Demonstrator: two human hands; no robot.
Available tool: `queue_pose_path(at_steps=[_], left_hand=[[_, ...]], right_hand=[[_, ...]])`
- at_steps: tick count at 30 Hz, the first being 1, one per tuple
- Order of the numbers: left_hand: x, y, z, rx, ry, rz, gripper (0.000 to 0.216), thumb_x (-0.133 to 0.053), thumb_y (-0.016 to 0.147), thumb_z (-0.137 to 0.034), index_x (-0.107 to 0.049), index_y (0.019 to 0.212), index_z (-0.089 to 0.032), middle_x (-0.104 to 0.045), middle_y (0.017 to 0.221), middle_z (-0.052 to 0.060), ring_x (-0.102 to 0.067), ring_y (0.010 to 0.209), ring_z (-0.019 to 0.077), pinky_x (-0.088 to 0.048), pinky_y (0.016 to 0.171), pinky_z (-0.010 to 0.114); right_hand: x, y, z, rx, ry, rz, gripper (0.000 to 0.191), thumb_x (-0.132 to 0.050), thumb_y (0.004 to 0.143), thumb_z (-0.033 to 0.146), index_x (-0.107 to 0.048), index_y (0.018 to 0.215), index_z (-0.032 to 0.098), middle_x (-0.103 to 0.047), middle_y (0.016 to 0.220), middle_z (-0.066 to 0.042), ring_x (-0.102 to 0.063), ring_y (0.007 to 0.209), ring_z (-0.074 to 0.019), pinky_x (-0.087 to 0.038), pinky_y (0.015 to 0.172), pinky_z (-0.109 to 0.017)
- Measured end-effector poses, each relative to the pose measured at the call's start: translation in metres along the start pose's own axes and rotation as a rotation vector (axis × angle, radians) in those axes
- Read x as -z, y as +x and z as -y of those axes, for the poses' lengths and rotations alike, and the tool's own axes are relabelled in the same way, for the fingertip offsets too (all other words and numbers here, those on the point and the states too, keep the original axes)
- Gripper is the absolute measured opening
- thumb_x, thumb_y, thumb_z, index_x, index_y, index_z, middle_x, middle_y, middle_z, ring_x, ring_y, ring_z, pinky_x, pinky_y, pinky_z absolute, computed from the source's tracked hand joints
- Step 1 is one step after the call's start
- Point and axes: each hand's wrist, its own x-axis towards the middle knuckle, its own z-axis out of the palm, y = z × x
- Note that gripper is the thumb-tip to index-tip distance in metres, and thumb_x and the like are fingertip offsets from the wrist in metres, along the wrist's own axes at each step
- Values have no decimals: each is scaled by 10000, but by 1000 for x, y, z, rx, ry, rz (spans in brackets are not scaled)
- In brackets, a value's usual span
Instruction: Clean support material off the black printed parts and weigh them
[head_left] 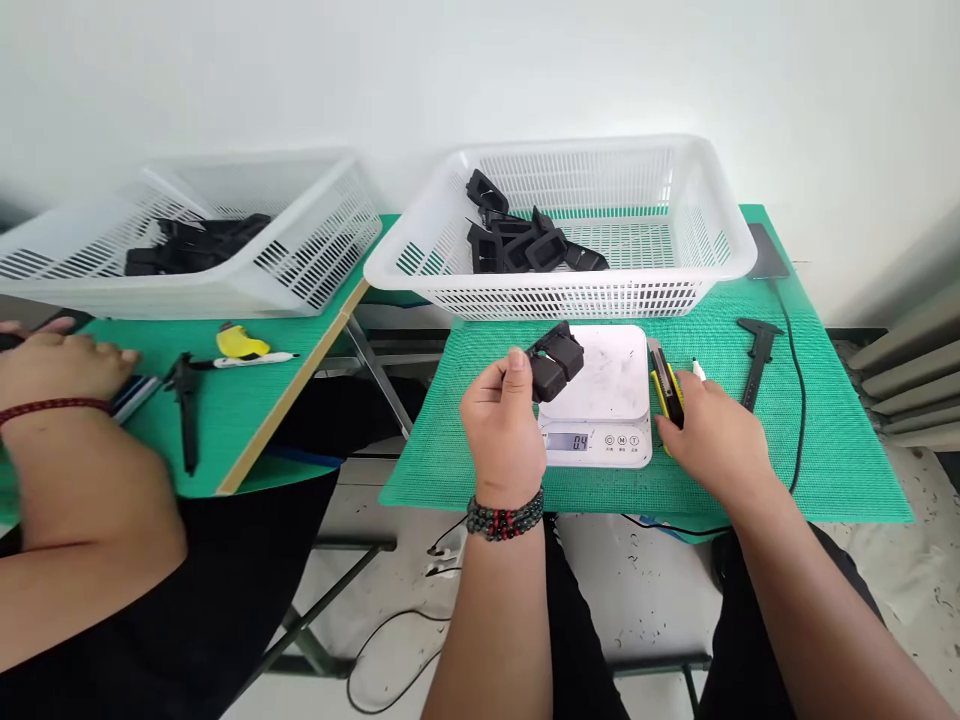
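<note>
In the head view my left hand (504, 420) pinches a black plastic part (559, 362) between thumb and fingers, raised over the left side of a white digital scale (611, 385). The scale's display reads 0.4. My right hand (716, 430) is closed around a yellow and black utility knife (664, 385) just right of the scale, its metal tip pointing away from me. The curled fingertips are partly hidden. A white-tipped pen (698, 370) shows just beyond that hand.
A white basket (559, 300) of black plastic parts (536, 240) stands behind the scale. Black calipers (761, 355) and a cable (799, 400) lie right. At left, a co-worker's arm (82, 480) rests by another basket (300, 255), a yellow tool (240, 342) and calipers (187, 415).
</note>
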Motion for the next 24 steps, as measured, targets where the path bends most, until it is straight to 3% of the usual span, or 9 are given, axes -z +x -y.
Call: queue_pose_path(at_steps=[6,9,13,16,20,24], left_hand=[[0,5,1,174,-365,-67,498,-739,763,-678,-707,818,-184,-724,937,93,-675,902,215,-518,669,284],[3,6,0,240,-482,-14,489,-739,772,-667,-728,889,-192,-736,1086,120,-684,974,234,-523,668,282],[4,2,-3,240,-532,93,453,-728,802,-640,-743,955,-214,-734,1142,118,-675,1037,245,-539,711,298],[4,-3,-1,197,-475,186,416,-730,820,-608,-745,950,-213,-743,1092,110,-671,1001,236,-548,742,321],[5,-7,4,99,-238,340,355,-692,886,-539,-721,1033,-217,-731,1094,103,-668,975,228,-557,789,361],[3,-10,1,-42,118,457,329,-565,984,-475,-657,1168,-219,-690,1077,95,-658,868,187,-556,779,354]], right_hand=[[-2,2,4,-27,42,16,229,-559,869,287,-576,1069,179,-669,993,-118,-669,831,-278,-328,544,-313],[-2,3,-1,-44,112,16,123,-554,840,257,-567,947,196,-675,894,-87,-646,779,-251,-299,533,-306],[1,4,-14,-2,395,-27,99,-566,829,304,-555,886,223,-625,726,-5,-583,645,-192,-336,528,-285],[5,1,-23,57,703,-101,162,-586,836,336,-575,942,215,-602,693,14,-570,611,-173,-399,535,-278],[9,-9,-25,210,1153,33,323,-623,889,422,-591,1118,196,-575,695,28,-566,530,-143,-455,483,-263],[9,-19,-19,385,1184,53,413,-626,933,446,-611,1288,236,-619,803,-4,-539,517,-112,-458,454,-242]])
